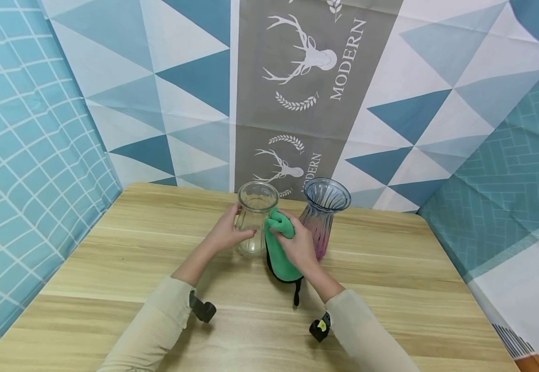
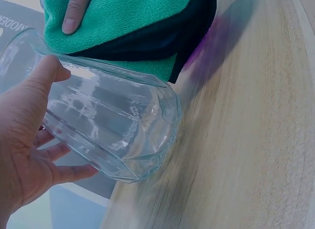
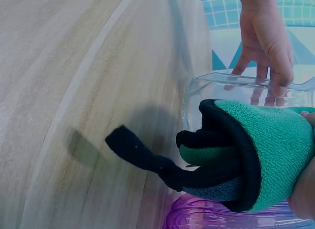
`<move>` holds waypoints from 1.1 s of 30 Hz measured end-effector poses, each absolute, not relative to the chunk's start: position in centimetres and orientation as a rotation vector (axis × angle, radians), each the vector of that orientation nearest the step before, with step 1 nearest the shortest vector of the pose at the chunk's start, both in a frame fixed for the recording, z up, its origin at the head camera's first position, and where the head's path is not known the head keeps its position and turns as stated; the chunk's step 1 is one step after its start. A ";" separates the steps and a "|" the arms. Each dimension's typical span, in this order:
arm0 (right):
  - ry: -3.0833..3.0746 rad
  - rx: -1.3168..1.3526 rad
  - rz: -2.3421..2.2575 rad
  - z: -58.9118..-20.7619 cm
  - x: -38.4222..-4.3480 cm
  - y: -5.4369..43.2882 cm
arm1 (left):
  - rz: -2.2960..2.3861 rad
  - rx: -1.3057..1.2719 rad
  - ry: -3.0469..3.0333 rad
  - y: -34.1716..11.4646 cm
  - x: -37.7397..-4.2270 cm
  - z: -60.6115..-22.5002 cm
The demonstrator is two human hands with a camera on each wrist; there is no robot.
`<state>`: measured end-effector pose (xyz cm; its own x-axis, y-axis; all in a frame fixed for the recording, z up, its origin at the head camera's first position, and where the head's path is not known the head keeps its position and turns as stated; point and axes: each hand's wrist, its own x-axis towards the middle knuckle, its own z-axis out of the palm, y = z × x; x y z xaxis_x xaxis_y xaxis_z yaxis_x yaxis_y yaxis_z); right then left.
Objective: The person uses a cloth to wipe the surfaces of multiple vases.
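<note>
On the wooden table stands a clear glass vase with a wide round rim and faceted sides. My left hand holds it from the left, thumb on the near side and fingers round the back, as the left wrist view shows through the glass. In my right hand is a folded green cloth with black edging, gripped at its bunched upper part and held along the vase's right side. The cloth's black strap hangs loose below. Part of the right hand lies outside the right wrist view.
Just right of the cloth, a second glass vase, blue at the flared top and pink-purple lower down, stands close to my right hand. The wooden table meets a patterned backdrop behind both vases.
</note>
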<state>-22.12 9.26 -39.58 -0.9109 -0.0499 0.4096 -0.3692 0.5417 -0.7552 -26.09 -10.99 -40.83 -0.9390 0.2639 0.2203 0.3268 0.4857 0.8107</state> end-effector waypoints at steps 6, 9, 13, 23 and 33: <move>-2.468 0.350 1.295 -40.0 -22.2 9.3 | -1.487 -0.523 -2.646 -11.0 -26.0 -40.8; -2.498 0.351 1.285 -40.3 -22.0 9.4 | -1.477 -0.523 -2.654 -11.0 -26.0 -40.7; -2.539 0.339 1.292 -40.8 -21.8 9.6 | -1.478 -0.533 -2.659 -11.1 -26.1 -40.7; -2.521 0.364 1.287 -41.4 -21.8 9.6 | -1.474 -0.526 -2.658 -11.2 -26.2 -40.7; -2.377 0.413 1.345 -40.3 -22.0 9.5 | -1.478 -0.546 -2.651 -11.1 -26.3 -40.8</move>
